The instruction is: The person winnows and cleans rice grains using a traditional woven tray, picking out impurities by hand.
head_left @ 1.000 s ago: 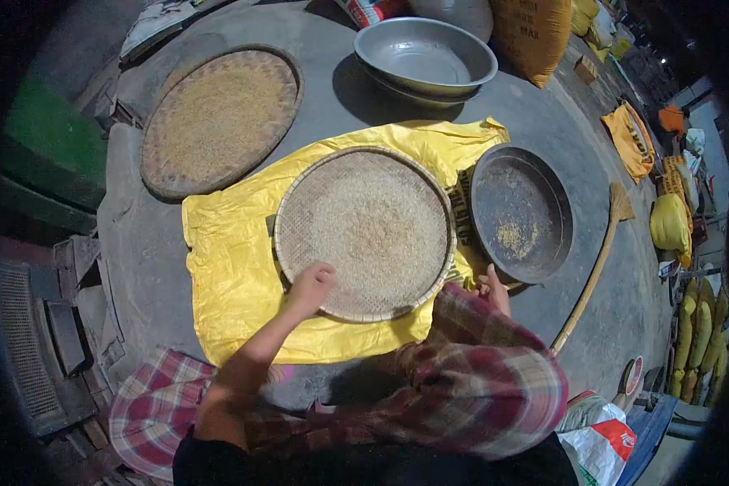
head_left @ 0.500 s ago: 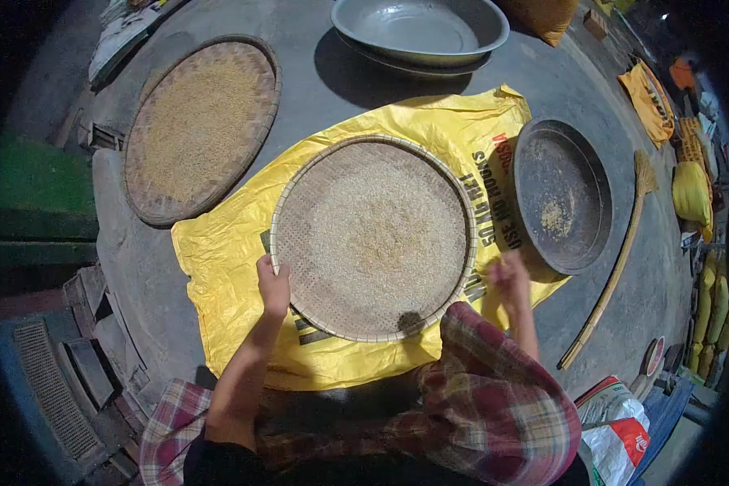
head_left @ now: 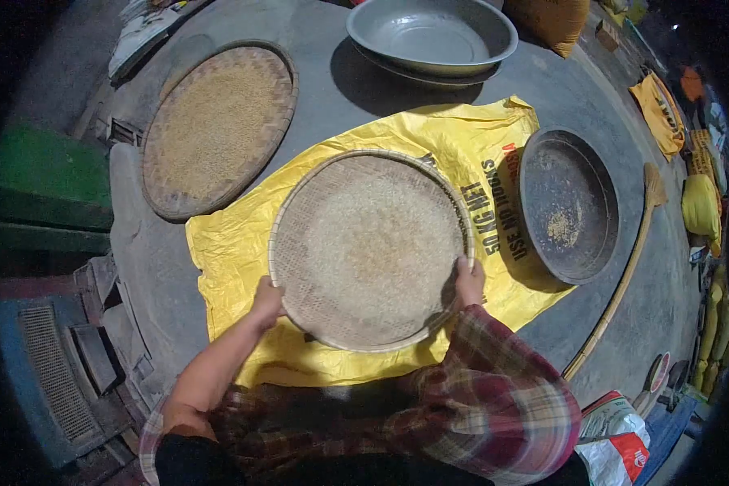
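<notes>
A round woven tray (head_left: 300, 202) with a pale rim holds a broad layer of whitish grain (head_left: 381, 235), browner at its middle. My left hand (head_left: 268, 303) grips the rim at the lower left. On the lower right of the rim, my right hand (head_left: 468, 283) is closed round the edge. Beneath the tray lies a yellow sack (head_left: 227, 259) with black lettering. A dark metal basin (head_left: 571, 174) with a small heap of grain stands at the right, and a second woven tray (head_left: 219, 121) of golden grain lies at the upper left.
A large grey metal basin (head_left: 433, 32) stands at the top. A long-handled broom (head_left: 624, 283) lies to the right of the dark basin. Filled bags line the far right, with a white and red bag (head_left: 616, 437) at the lower right. A green box (head_left: 49, 174) is at the left.
My right hand has come from beside the tray to its rim and taken hold. The grain looks blurred and more evenly spread, and my left arm reaches further out to the left.
</notes>
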Tool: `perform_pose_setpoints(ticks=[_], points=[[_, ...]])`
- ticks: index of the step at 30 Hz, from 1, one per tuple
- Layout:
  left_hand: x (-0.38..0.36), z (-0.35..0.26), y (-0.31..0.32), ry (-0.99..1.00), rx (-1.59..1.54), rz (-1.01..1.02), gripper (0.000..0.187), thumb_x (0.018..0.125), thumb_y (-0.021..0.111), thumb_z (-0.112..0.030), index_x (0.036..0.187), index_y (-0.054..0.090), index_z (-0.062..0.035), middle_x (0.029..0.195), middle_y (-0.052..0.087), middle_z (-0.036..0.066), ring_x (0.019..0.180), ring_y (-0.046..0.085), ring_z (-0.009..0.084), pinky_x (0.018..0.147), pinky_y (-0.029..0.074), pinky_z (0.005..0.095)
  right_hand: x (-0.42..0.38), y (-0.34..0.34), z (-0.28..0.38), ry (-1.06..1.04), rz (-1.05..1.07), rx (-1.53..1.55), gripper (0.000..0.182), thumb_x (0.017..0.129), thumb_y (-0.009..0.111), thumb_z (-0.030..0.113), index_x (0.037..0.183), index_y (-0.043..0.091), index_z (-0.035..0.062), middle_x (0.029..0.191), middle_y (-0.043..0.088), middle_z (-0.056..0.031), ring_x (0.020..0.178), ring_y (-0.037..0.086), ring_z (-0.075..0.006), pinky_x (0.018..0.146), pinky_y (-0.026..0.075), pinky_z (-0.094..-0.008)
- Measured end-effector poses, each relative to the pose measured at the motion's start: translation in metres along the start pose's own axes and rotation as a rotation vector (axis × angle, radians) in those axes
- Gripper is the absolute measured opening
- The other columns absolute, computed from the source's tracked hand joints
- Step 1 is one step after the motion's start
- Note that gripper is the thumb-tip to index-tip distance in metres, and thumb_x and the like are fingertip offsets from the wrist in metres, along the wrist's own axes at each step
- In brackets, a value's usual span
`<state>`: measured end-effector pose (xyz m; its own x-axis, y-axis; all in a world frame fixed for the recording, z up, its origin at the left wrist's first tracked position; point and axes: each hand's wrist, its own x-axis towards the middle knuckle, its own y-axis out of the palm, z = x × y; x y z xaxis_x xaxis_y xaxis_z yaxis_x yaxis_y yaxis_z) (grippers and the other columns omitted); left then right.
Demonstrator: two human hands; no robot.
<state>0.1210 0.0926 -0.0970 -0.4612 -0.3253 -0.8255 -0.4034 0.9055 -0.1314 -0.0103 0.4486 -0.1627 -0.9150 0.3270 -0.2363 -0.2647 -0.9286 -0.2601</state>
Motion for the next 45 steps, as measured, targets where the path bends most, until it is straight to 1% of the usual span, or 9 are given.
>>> perform_pose_setpoints(ticks=[11, 16, 23, 28, 32, 35, 38, 42, 45], points=[[-0.046, 0.007, 0.019, -0.050, 0.101, 0.205, 0.032, 0.089, 0.050, -0.017, 0.116, 0.052, 0.0010, 0.088, 0.063, 0.013, 0.075, 0.061, 0.0174, 0.062, 0.051, 0.0329, 0.030, -0.018, 0.057, 0.210, 0.215, 0.001, 0.022, 0.084, 0.057, 0.018, 0.093, 0.058, -0.0023, 0.075, 0.056, -0.0019, 0.067, 0.046, -0.0088, 0.060, 0.039, -0.0251], [-0.035, 0.024, -0.002, -0.164, 0.045, 0.401, 0.031, 0.087, 0.052, -0.015, 0.113, 0.050, -0.0005, 0.089, 0.062, 0.011, 0.074, 0.060, 0.0186, 0.063, 0.051, 0.0319, 0.024, -0.008, 0.029, -0.154, 0.230, -0.093, 0.030, 0.085, 0.057, 0.024, 0.097, 0.059, -0.0038, 0.083, 0.058, -0.0147, 0.085, 0.052, -0.0208, 0.081, 0.040, -0.0344], [-0.057, 0.037, 0.007, 0.047, 0.390, 0.609, 0.031, 0.086, 0.052, -0.014, 0.114, 0.050, -0.0008, 0.102, 0.060, 0.013, 0.089, 0.059, 0.0212, 0.077, 0.050, 0.0316, 0.054, -0.034, 0.023, -0.050, 0.239, -0.168, 0.025, 0.083, 0.058, 0.019, 0.092, 0.059, -0.0044, 0.075, 0.059, -0.0080, 0.072, 0.053, -0.0173, 0.065, 0.043, -0.0331], [-0.011, 0.053, -0.022, -0.366, -0.192, 0.732, 0.031, 0.089, 0.049, -0.022, 0.110, 0.056, -0.0003, 0.109, 0.058, 0.015, 0.101, 0.056, 0.0230, 0.082, 0.047, 0.0319, 0.043, -0.002, 0.056, -0.183, 0.182, -0.147, 0.024, 0.085, 0.056, 0.021, 0.086, 0.057, -0.0033, 0.069, 0.054, -0.0060, 0.066, 0.048, -0.0149, 0.060, 0.040, -0.0303], [-0.046, 0.040, 0.005, 0.127, 0.401, 0.653, 0.018, 0.086, 0.050, -0.023, 0.085, 0.054, -0.0060, 0.080, 0.054, 0.005, 0.072, 0.053, 0.0139, 0.067, 0.048, 0.0281, 0.053, -0.037, 0.052, -0.014, 0.217, -0.208, 0.023, 0.082, 0.059, 0.019, 0.086, 0.060, -0.0038, 0.068, 0.053, -0.0015, 0.064, 0.045, -0.0096, 0.057, 0.037, -0.0266], [-0.059, 0.016, 0.009, -0.372, -0.294, 0.500, 0.025, 0.085, 0.055, -0.023, 0.100, 0.060, -0.0040, 0.087, 0.058, 0.008, 0.074, 0.055, 0.0181, 0.073, 0.048, 0.0335, 0.039, -0.014, 0.037, -0.170, 0.230, -0.156, 0.029, 0.084, 0.058, 0.024, 0.092, 0.059, -0.0047, 0.078, 0.058, -0.0071, 0.074, 0.049, -0.0132, 0.067, 0.040, -0.0295], [-0.053, 0.005, 0.002, -0.279, -0.042, 0.434, 0.029, 0.084, 0.055, -0.027, 0.096, 0.061, -0.0007, 0.084, 0.062, 0.010, 0.075, 0.057, 0.0164, 0.067, 0.049, 0.0320, 0.056, -0.011, 0.059, -0.206, 0.210, -0.171, 0.030, 0.087, 0.055, 0.023, 0.088, 0.057, -0.0064, 0.074, 0.058, -0.0072, 0.068, 0.049, -0.0141, 0.062, 0.041, -0.0297], [-0.064, 0.021, 0.009, 0.666, 1.031, 0.624, 0.026, 0.087, 0.052, -0.027, 0.093, 0.059, -0.0030, 0.078, 0.060, 0.004, 0.065, 0.052, 0.0152, 0.064, 0.047, 0.0306, 0.061, -0.044, 0.030, -0.044, 0.265, -0.160, 0.029, 0.085, 0.057, 0.020, 0.096, 0.060, -0.0065, 0.080, 0.060, -0.0080, 0.074, 0.053, -0.0158, 0.070, 0.044, -0.0300], [0.007, 0.077, -0.030, -0.335, -0.256, 0.921, 0.027, 0.088, 0.048, -0.026, 0.084, 0.062, -0.0031, 0.080, 0.061, 0.007, 0.067, 0.054, 0.0176, 0.069, 0.047, 0.0314, 0.040, -0.016, 0.041, -0.108, 0.271, -0.105, 0.031, 0.085, 0.058, 0.018, 0.104, 0.057, -0.0063, 0.095, 0.060, -0.0126, 0.091, 0.051, -0.0187, 0.085, 0.039, -0.0314]])
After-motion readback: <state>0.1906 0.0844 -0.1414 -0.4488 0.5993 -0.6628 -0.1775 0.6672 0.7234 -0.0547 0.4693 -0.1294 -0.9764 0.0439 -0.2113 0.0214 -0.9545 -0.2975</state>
